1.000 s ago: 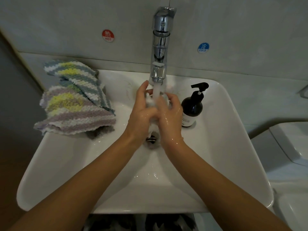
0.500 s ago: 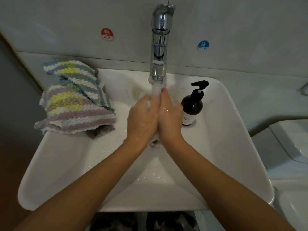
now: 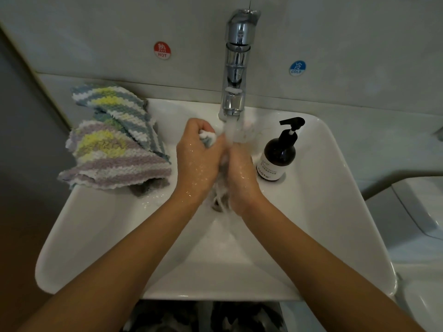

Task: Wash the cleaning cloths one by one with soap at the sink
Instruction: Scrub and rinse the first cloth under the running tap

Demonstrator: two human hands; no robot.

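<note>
A pale tiled wall (image 3: 335,32) backed the scene, carrying a red HOT sticker (image 3: 162,50) on the left and a blue COLD sticker (image 3: 297,68) on the right. Below it sat a white rectangular sink (image 3: 335,224), its near basin floor bare and wet in front of the wrists, with open room along the right slope. A chrome faucet (image 3: 237,68) stood at the back centre, water (image 3: 230,128) running straight down from its spout.

On the sink's left rear corner lay a pile of striped cleaning cloths (image 3: 115,152), overhanging the rim, one grey-blue and yellow, one lilac and yellow, their stripes running diagonally. A dark pump soap bottle (image 3: 278,154) stood upright on the right side of the basin, nozzle pointing left, just beside the right hand.

Both hands met under the stream. The left hand (image 3: 196,159) was curled into a fist round a bunched wet cloth (image 3: 208,136), a pale tuft poking out at the top. The right hand (image 3: 242,168) pressed against it, fingers closed on the same cloth, which ran lengthwise down between the palms toward the drain (image 3: 217,204).
</note>
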